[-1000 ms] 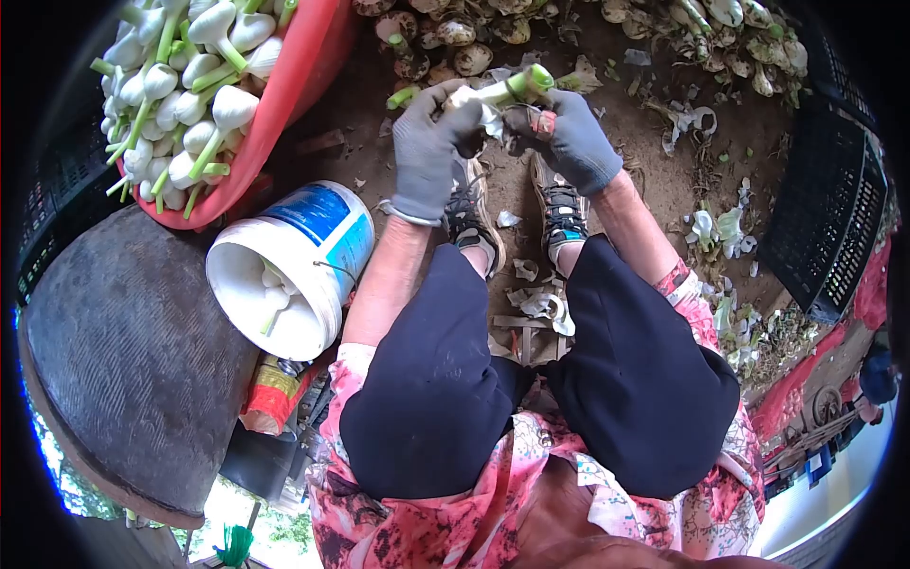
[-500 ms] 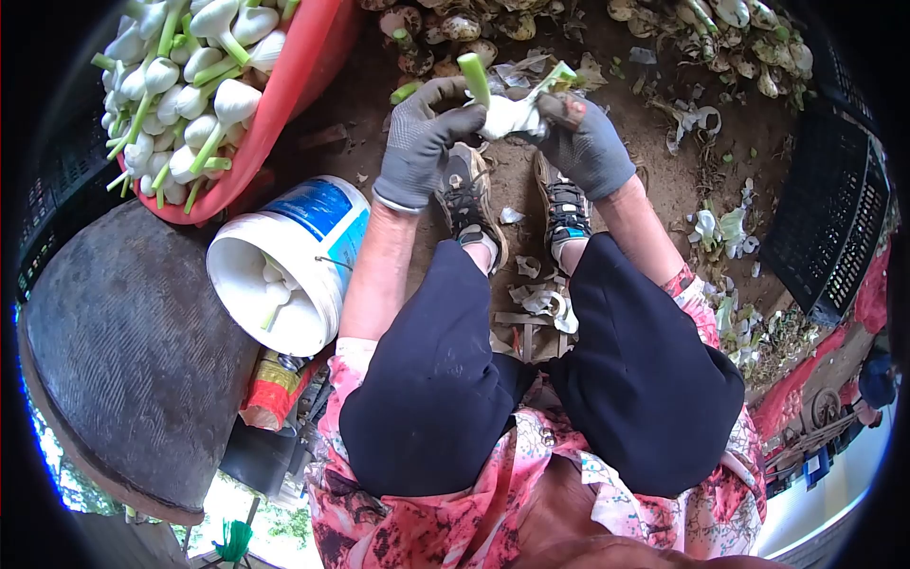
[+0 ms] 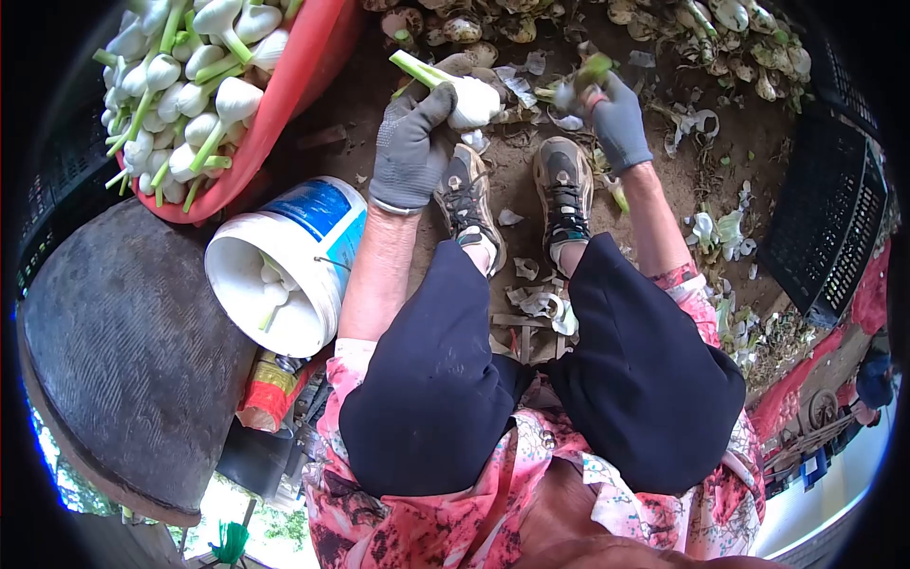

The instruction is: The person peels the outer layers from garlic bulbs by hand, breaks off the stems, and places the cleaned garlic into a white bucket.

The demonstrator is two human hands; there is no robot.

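Note:
My left hand (image 3: 412, 147), in a grey work glove, is closed around a white garlic bulb (image 3: 474, 102). The bulb's trimmed green stem (image 3: 417, 68) points up and to the left, and its outside looks clean and white. My right hand (image 3: 618, 123), also gloved, is off to the right, apart from the bulb. Its fingertips are smeared by motion around a greenish-brown strip of garlic peel (image 3: 594, 68). Scraps of white peel lie on the ground between and beyond the hands.
A red basin (image 3: 275, 114) heaped with clean garlic bulbs stands at upper left. Below it, a white bucket (image 3: 313, 218) lies tilted with some garlic inside. Soil-covered garlic bulbs (image 3: 725, 47) lie at the top. A black crate (image 3: 820, 209) is at right.
My hands have separated: the right moved right and away with the peel. The left keeps the garlic bulb, whose stem has tipped over to the left.

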